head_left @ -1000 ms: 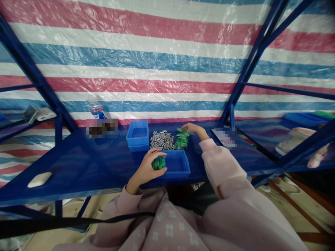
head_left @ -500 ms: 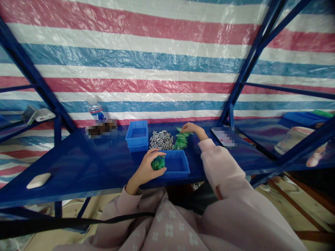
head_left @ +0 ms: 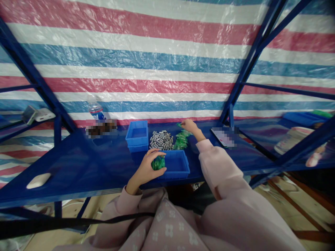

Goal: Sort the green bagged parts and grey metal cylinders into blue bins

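My left hand (head_left: 148, 166) curls around a bunch of small green plastic packets (head_left: 158, 162), over the left end of a shallow blue bin (head_left: 178, 173). My right hand (head_left: 188, 125) pinches a single green packet (head_left: 179, 124) at the far end of a pile of green packets (head_left: 181, 139). Just left of that pile lies a heap of small silvery cylindrical pieces (head_left: 161, 140). Their exact kind is too small to make out.
Stacked blue bins (head_left: 137, 136) stand left of the silvery heap. A bottle (head_left: 96, 111) is at the back left, a white computer mouse (head_left: 38, 180) at the front left. A phone-like flat device (head_left: 223, 136) lies to the right, beside the blue frame post (head_left: 231, 116).
My right hand has lifted slightly up and away from the pile, with a green packet now apart from it. My left hand has stayed in place.
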The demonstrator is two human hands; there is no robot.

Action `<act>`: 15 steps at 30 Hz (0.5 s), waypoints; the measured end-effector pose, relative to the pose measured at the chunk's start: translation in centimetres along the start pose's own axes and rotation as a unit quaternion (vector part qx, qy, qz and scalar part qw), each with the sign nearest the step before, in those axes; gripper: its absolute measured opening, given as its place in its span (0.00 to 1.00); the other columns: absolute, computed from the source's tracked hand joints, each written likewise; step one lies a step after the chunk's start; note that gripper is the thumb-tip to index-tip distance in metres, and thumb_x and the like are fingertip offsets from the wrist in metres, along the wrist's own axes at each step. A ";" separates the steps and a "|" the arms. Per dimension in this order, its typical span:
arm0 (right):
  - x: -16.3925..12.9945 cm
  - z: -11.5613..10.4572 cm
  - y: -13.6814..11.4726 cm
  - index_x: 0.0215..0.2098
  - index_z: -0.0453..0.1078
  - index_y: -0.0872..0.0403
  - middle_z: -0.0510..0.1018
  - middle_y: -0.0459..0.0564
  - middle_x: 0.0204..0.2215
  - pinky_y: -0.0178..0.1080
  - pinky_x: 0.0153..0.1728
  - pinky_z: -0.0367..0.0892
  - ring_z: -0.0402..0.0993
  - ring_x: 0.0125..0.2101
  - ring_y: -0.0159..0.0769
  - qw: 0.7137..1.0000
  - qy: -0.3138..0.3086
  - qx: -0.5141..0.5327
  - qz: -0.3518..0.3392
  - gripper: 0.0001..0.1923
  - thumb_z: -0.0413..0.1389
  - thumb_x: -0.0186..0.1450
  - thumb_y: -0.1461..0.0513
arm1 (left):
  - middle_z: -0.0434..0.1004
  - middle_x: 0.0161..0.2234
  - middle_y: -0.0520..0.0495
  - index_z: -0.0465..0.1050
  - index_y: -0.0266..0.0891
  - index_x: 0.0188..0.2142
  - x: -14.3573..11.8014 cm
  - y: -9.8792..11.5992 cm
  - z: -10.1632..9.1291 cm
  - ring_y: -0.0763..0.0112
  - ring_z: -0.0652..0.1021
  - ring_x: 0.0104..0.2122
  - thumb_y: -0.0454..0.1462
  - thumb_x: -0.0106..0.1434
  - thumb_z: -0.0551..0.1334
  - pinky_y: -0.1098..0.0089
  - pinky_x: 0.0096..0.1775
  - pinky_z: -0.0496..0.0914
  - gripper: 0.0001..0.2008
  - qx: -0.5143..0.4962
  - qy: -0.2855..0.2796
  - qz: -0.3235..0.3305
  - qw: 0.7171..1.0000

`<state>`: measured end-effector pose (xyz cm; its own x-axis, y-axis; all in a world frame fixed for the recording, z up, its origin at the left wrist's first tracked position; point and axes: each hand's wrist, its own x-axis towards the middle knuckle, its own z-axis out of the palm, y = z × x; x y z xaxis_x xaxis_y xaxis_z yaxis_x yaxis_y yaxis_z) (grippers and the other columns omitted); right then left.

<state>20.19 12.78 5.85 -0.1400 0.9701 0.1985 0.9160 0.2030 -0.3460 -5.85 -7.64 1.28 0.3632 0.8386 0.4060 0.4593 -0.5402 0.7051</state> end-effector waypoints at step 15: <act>-15.2 -3.4 -5.5 0.44 0.76 0.58 0.82 0.53 0.35 0.39 0.33 0.74 0.79 0.34 0.42 0.907 0.089 0.404 -0.075 0.17 0.56 0.61 0.56 | 0.74 0.46 0.45 0.72 0.43 0.45 0.1 0.4 -0.2 0.56 0.66 0.57 0.36 0.54 0.67 0.54 0.58 0.62 0.18 0.011 0.000 0.014 1.000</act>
<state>18.56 -3.52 7.87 -0.1114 0.9015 0.4183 0.3076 0.4315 -0.8480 -5.78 -7.73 1.76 0.3759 0.8231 0.4257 0.4661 -0.5649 0.6809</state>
